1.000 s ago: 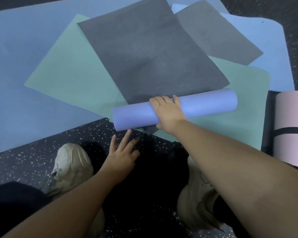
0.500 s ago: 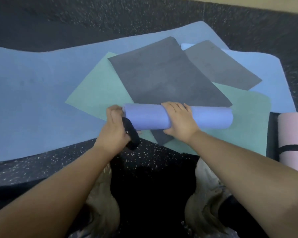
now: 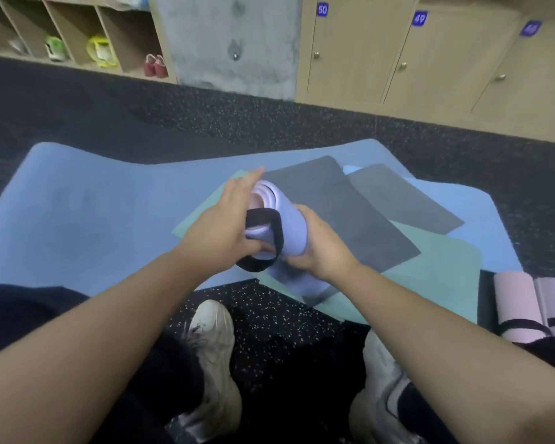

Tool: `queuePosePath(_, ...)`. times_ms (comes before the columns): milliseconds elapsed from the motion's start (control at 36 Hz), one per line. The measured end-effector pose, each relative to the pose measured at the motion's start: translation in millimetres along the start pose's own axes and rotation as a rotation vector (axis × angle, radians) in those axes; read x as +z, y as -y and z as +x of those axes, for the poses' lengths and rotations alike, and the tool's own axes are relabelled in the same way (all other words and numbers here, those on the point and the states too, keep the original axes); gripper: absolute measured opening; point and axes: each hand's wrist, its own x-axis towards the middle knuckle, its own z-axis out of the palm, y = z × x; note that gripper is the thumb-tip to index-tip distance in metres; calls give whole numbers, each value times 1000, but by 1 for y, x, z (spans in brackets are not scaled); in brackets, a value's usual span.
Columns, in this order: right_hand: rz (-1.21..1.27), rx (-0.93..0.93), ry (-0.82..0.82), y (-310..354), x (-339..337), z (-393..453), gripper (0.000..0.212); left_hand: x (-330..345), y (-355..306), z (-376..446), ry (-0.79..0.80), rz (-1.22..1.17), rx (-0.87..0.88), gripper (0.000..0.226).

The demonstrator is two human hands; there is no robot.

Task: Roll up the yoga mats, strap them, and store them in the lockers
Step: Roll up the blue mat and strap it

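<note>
A rolled purple yoga mat (image 3: 290, 230) is lifted off the floor with its spiral end turned toward me. My right hand (image 3: 322, 251) grips the roll from below and the right. My left hand (image 3: 225, 225) holds a black strap loop (image 3: 265, 241) and has it partly over the near end of the roll. Several flat mats lie underneath: a large blue mat (image 3: 93, 213), a teal mat (image 3: 436, 277) and two grey mats (image 3: 343, 213). Wooden lockers (image 3: 398, 56) with numbered doors stand at the back right, all shut.
Two rolled pink mats (image 3: 523, 306) with black straps lie at the right edge. My two pale shoes (image 3: 212, 347) are on the speckled black floor. A concrete pillar (image 3: 228, 40) and open shoe cubbies (image 3: 71, 33) stand at the back.
The roll was lifted from the floor and turned end-on toward me. My left hand brought the black strap up and over its near end. The camera tilted upward, revealing the lockers.
</note>
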Motion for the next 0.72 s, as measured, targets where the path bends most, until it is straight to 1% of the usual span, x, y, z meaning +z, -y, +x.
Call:
queuePosePath(56,20,-24,18,13,2,-3,44,-10,-5,-4,2,68,33,102)
queuePosePath(111,52,-74,7,29,1,-8,45,-16,-10,-7,-15,92,14,99)
queuePosePath(222,233,-150,-79,60,-12,-33,49,-18,-20,-11,-31,176,-4,97)
queuePosePath(250,257,-148,-87,62,-15,-41,51,-17,-22,-11,-29,178,-3,97)
queuePosePath(333,218,-101,-89,55,-21,-56,62,-13,-30,-12,8,168,26,99)
queuePosePath(444,218,-20,-132,48,-24,-62,57,-7,-34,-9,60,109,83,99)
queuePosePath(472,229,-9,-148,46,-23,-64,55,-6,-32,-9,82,70,100,94)
queuePosePath(528,255,-4,-180,42,-19,-68,56,-5,-27,-11,104,22,174,76)
queuePosePath(556,260,7,-196,40,-17,-69,58,-4,-23,-13,93,26,216,68)
queuePosePath(611,275,47,-219,36,-13,-69,65,-4,-14,-15,38,42,245,62)
queuePosePath(667,281,68,-226,33,-9,-67,71,-10,-10,-13,-74,28,302,43)
queuePosePath(694,277,82,-232,31,-7,-66,72,-14,-8,-11,-137,38,335,38)
queuePosePath(722,280,97,-245,29,-7,-65,73,-19,-7,-9,-188,72,361,40)
